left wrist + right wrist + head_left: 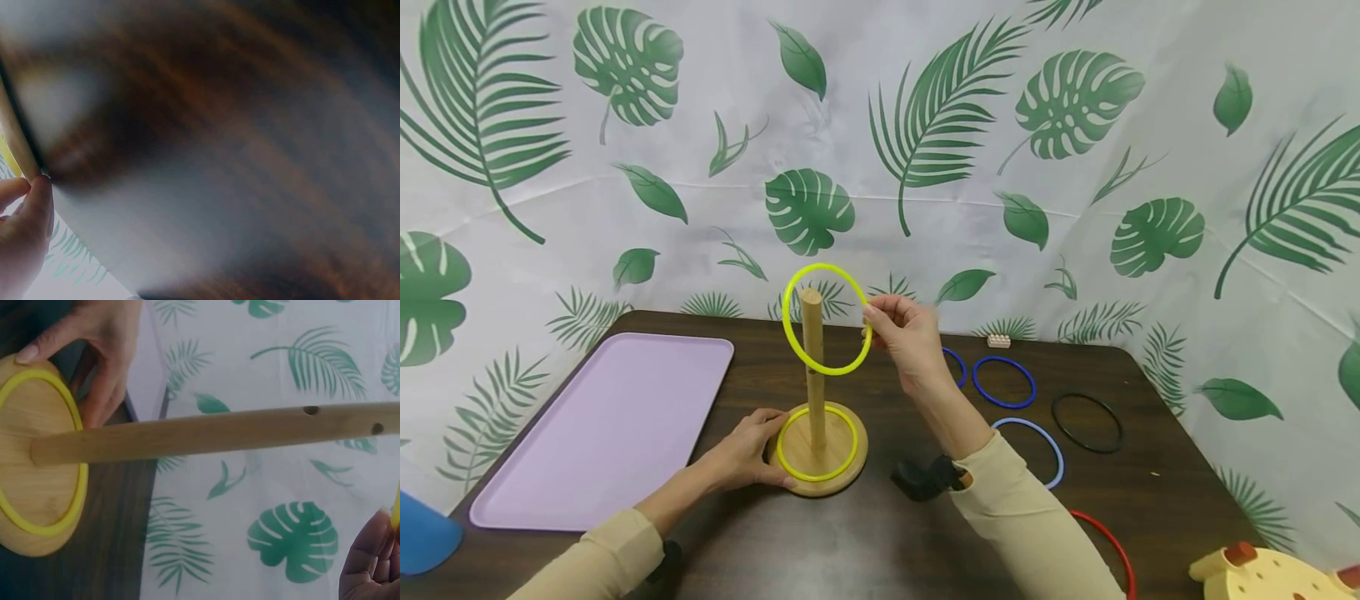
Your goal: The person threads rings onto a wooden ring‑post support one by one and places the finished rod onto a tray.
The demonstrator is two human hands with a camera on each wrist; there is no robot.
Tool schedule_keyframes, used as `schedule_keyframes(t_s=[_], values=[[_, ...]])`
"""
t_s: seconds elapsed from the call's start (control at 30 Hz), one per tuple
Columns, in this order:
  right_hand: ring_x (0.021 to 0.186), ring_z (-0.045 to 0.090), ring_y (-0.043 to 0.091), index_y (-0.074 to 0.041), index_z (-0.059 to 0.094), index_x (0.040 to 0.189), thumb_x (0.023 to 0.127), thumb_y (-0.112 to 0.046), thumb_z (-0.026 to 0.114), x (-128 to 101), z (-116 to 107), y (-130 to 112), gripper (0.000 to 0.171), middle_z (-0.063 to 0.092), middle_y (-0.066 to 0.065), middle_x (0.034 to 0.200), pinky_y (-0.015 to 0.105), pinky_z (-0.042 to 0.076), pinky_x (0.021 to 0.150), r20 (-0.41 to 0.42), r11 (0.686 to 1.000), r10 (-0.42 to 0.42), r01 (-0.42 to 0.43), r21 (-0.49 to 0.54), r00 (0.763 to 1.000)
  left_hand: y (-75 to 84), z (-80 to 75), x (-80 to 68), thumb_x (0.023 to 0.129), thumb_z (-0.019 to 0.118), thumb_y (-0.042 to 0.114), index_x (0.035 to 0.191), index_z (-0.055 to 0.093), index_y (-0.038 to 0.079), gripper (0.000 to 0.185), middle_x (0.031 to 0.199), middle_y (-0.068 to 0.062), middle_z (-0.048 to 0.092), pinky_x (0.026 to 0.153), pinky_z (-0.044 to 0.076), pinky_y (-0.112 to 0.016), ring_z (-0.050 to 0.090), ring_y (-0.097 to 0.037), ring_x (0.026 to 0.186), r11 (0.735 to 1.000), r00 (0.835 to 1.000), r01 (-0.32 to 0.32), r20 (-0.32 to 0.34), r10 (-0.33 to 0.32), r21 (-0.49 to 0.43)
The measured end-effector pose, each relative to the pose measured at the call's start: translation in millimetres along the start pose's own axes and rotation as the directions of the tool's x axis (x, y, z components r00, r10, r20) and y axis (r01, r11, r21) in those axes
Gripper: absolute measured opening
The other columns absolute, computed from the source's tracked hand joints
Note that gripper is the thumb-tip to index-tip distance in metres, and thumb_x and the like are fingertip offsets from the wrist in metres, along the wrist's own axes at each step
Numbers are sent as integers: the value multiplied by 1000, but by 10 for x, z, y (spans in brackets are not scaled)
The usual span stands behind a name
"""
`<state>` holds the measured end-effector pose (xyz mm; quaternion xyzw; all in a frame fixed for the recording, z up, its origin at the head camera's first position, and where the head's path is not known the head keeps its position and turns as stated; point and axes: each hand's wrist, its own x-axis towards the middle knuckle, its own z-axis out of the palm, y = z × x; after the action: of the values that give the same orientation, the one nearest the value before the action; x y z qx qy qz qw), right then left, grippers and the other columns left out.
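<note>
Desk (737, 550): base (838, 446) presumably steadied by left hand (748, 450), fingers curved at its rim.
Held ring (835, 371): edge pinched by right hand (910, 337), fingertips together; opening left unobstructed by fingers.

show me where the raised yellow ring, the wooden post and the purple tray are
Raised yellow ring (835, 370): head view, on the lower part of its rim
Wooden post (212, 433): right wrist view, on the middle of its shaft
Purple tray (617, 425): head view, on its bare flat surface
</note>
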<state>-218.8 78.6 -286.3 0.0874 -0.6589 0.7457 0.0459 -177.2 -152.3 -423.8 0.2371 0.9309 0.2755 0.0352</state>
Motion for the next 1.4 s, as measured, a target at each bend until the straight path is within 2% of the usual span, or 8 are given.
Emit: schedule_keyframes(t_s=[0.27, 0.5, 0.7, 0.87, 0.97, 1.07, 1.2, 1.4], values=[[60, 55, 8, 3, 63, 96, 88, -7, 64, 3, 93, 152, 13, 59, -1, 72, 21, 46, 58, -6, 997, 33, -33, -70, 999, -26, 13, 10, 63, 85, 42, 133, 45, -10, 96, 129, -25, 46, 95, 42, -53, 46, -41, 118, 1000, 1000, 17, 6, -17, -13], [57, 51, 11, 6, 64, 96, 87, -6, 65, -52, 18, 433, 15, 57, -2, 67, 21, 45, 55, -5, 984, 84, -84, -158, 996, -29, 6, 13, 63, 85, 43, 134, 45, -9, 96, 129, -24, 46, 95, 42, -53, 45, -40, 118, 1000, 1000, 19, 9, -19, -7], [55, 48, 8, 7, 64, 95, 87, -6, 64, -123, -122, 814, 15, 57, -2, 67, 20, 43, 52, 0, 949, 166, -159, -271, 986, -24, -2, 11, 63, 84, 43, 133, 46, -10, 95, 128, -25, 46, 96, 41, -53, 45, -41, 118, 1000, 1000, 0, 2, 0, -5], [54, 46, 9, 6, 66, 90, 86, -5, 65, -184, -205, 1076, 12, 57, -1, 65, 20, 40, 50, 13, 893, 212, -188, -408, 977, -27, 7, 2, 62, 85, 43, 128, 50, -10, 92, 125, -25, 48, 94, 42, -54, 47, -41, 115, 1000, 999, -29, -16, 29, 1], [55, 48, 8, 3, 68, 88, 84, -7, 67, -212, -219, 1165, 10, 60, 0, 66, 20, 43, 50, 10, 857, 238, -206, -473, 971, -25, 11, -1, 61, 86, 43, 128, 51, -9, 91, 125, -25, 49, 93, 42, -54, 47, -41, 114, 999, 999, -33, -20, 33, -1], [57, 51, 9, 2, 68, 87, 84, -7, 67, -235, -222, 1234, 9, 63, 1, 67, 23, 47, 51, 5, 834, 252, -214, -508, 968, -23, 13, 0, 61, 86, 41, 127, 52, -9, 90, 125, -25, 49, 94, 42, -54, 47, -41, 114, 999, 999, -37, -25, 37, -1], [58, 54, 9, 2, 68, 86, 83, -5, 68, -245, -218, 1314, 8, 65, 5, 69, 27, 52, 54, 2, 827, 273, -234, -510, 962, -19, 13, 3, 61, 86, 41, 128, 51, -9, 91, 125, -25, 49, 94, 42, -54, 47, -41, 114, 999, 999, -35, -26, 35, 0], [56, 55, 7, 4, 68, 85, 82, -3, 67, -255, -197, 1346, 7, 66, 9, 70, 31, 55, 56, 15, 836, 279, -235, -496, 960, -11, 18, 4, 62, 86, 42, 130, 50, -7, 91, 126, -24, 48, 94, 42, -53, 47, -41, 115, 1000, 1000, -4, -17, 4, -8]])
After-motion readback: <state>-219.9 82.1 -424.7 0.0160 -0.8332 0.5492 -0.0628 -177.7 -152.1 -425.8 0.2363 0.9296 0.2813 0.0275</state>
